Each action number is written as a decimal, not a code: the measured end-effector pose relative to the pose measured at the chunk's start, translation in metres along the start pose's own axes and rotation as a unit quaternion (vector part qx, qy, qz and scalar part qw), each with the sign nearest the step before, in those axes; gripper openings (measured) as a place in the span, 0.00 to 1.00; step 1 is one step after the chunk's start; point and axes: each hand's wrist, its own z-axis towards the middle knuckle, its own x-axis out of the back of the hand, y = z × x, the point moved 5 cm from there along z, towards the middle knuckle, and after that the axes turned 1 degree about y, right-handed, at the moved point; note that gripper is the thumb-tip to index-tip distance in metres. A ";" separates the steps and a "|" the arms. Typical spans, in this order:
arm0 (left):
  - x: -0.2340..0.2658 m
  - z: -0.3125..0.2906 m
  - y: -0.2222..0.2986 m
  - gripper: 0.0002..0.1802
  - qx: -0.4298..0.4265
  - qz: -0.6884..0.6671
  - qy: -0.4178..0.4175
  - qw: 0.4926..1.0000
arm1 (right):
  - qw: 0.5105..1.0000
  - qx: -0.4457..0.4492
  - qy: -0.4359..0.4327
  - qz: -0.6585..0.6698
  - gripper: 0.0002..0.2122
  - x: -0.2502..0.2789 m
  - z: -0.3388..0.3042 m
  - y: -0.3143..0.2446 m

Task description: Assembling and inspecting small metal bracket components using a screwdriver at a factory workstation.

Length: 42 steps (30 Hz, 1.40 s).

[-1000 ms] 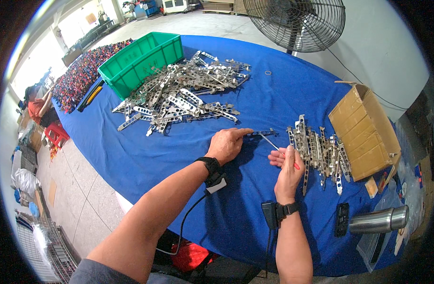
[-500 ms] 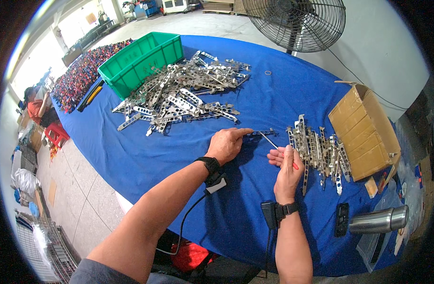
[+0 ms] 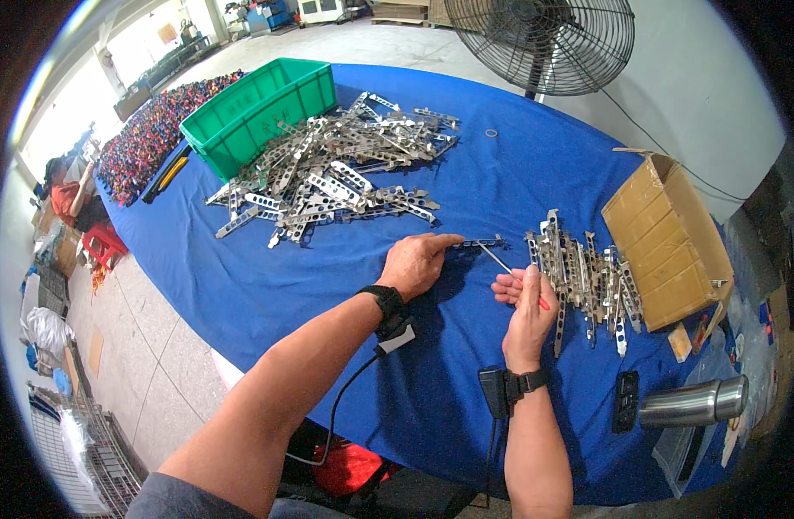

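My left hand (image 3: 412,266) is closed at the middle of the table, with its thumb and forefinger on one end of a perforated metal strip (image 3: 476,243). In my right hand (image 3: 528,313) lies a thin screwdriver-like tool (image 3: 495,259) with a red handle, palm turned partly up. The tool's metal shaft reaches the strip; its exact tip contact is too small to make out. Just right of that hand are several similar metal strips (image 3: 578,272) in a row. A larger loose heap of strips (image 3: 327,169) lies farther off to the left.
A green crate (image 3: 250,125) stands behind the heap on the blue cloth (image 3: 310,303). An open cardboard box (image 3: 661,238), a steel flask (image 3: 693,402) and a black device (image 3: 625,401) sit at the right. Beyond the table are a fan (image 3: 544,39) and a seated person (image 3: 66,197).
My right hand and the tool have shifted very slightly to the right. The left hand and the strip stay almost in place.
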 end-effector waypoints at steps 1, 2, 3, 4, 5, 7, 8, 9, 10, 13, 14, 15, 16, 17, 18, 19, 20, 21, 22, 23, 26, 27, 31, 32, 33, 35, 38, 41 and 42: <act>0.000 0.000 -0.001 0.19 -0.006 -0.005 0.005 1.000 | 1.000 0.005 0.002 0.005 0.19 -0.001 0.000 0.000; -0.001 0.000 -0.003 0.19 -0.006 -0.005 0.005 1.000 | 1.000 0.005 0.001 0.005 0.19 -0.002 0.000 0.000; -0.001 0.000 -0.004 0.18 -0.013 -0.013 0.016 1.000 | 1.000 0.009 -0.003 0.005 0.19 -0.002 0.000 0.000; -0.001 0.001 -0.004 0.17 -0.022 -0.022 0.026 0.999 | 1.000 0.013 -0.006 0.005 0.19 -0.003 0.001 0.000; -0.001 0.001 -0.005 0.17 -0.021 -0.021 0.026 0.999 | 1.000 0.013 -0.006 0.006 0.19 -0.003 0.000 -0.001; -0.001 0.001 -0.006 0.17 -0.008 -0.036 0.026 0.999 | 1.000 -0.001 -0.004 -0.002 0.19 -0.002 0.000 -0.001; -0.001 0.002 -0.005 0.17 -0.008 -0.037 0.025 0.999 | 1.000 -0.001 -0.003 -0.002 0.19 -0.001 0.000 -0.001; -0.002 0.002 -0.005 0.17 0.008 -0.042 0.014 0.999 | 1.000 -0.005 -0.008 -0.002 0.19 0.000 -0.001 -0.001; -0.003 0.002 -0.005 0.17 0.024 -0.047 0.002 0.999 | 1.000 -0.009 -0.014 -0.002 0.19 0.000 -0.001 -0.001; -0.003 0.003 -0.004 0.17 0.023 -0.012 0.007 1.000 | 1.000 0.006 -0.010 0.005 0.18 -0.002 -0.002 -0.003; -0.003 0.003 -0.004 0.17 0.024 -0.012 0.004 1.000 | 1.000 0.004 -0.008 0.006 0.18 -0.003 -0.001 -0.004; -0.001 0.003 -0.003 0.17 0.014 -0.010 0.013 1.000 | 1.000 0.004 0.001 0.007 0.19 -0.004 -0.001 -0.005; 0.000 0.003 -0.002 0.17 0.004 -0.009 0.020 1.000 | 1.000 0.003 0.011 0.008 0.19 -0.003 -0.001 -0.005; -0.001 0.002 -0.001 0.17 0.004 -0.008 0.017 1.000 | 1.000 0.000 0.013 0.009 0.19 -0.002 -0.001 -0.004; 0.000 0.001 -0.001 0.17 0.003 -0.007 0.019 1.000 | 1.000 -0.005 0.000 0.000 0.19 -0.001 -0.002 -0.002; 0.000 0.001 -0.001 0.17 0.001 -0.008 0.023 1.000 | 1.000 -0.008 -0.014 -0.010 0.19 -0.001 -0.001 -0.003; 0.000 0.001 0.000 0.17 0.000 -0.008 0.022 1.000 | 1.000 -0.008 -0.013 -0.010 0.19 -0.001 -0.001 -0.003; 0.000 0.001 0.000 0.17 0.000 -0.012 0.022 1.000 | 1.000 0.002 -0.012 -0.007 0.19 -0.003 -0.002 -0.004; 0.000 0.002 -0.001 0.17 0.000 -0.016 0.022 1.000 | 1.000 0.012 -0.012 -0.004 0.20 -0.004 -0.002 -0.005; 0.000 0.002 -0.002 0.17 0.000 -0.016 0.023 1.000 | 1.000 0.013 -0.012 -0.004 0.20 -0.004 -0.001 -0.005; 0.001 0.002 0.001 0.16 -0.010 -0.019 0.027 0.999 | 1.000 0.007 0.000 -0.010 0.20 -0.001 -0.001 -0.004; 0.000 0.002 0.001 0.18 0.005 -0.013 0.015 1.000 | 1.000 0.001 -0.007 -0.005 0.20 -0.001 -0.001 -0.003; 0.001 0.002 0.000 0.18 0.020 -0.007 0.007 1.000 | 1.000 -0.009 -0.006 -0.001 0.20 0.001 -0.001 -0.001; 0.001 0.002 0.000 0.18 0.019 -0.007 0.007 1.000 | 1.000 -0.009 -0.006 -0.001 0.20 0.000 -0.001 -0.001; 0.001 0.002 0.001 0.18 0.015 -0.002 0.009 1.000 | 1.000 0.004 -0.003 -0.001 0.20 -0.002 0.000 -0.003; 0.001 0.002 0.001 0.18 0.013 0.002 0.010 1.000 | 1.000 0.015 -0.001 -0.001 0.20 -0.003 0.000 -0.003; 0.002 0.001 0.000 0.18 0.009 0.003 0.011 1.000 | 1.000 0.024 -0.017 -0.007 0.20 -0.004 0.000 -0.002; 0.002 0.001 0.000 0.18 0.001 0.004 0.014 1.000 | 1.000 0.011 -0.004 -0.001 0.20 -0.001 0.000 -0.001; 0.002 0.001 0.000 0.18 -0.003 0.001 0.023 1.000 | 1.000 0.008 -0.014 -0.005 0.20 -0.001 0.000 -0.002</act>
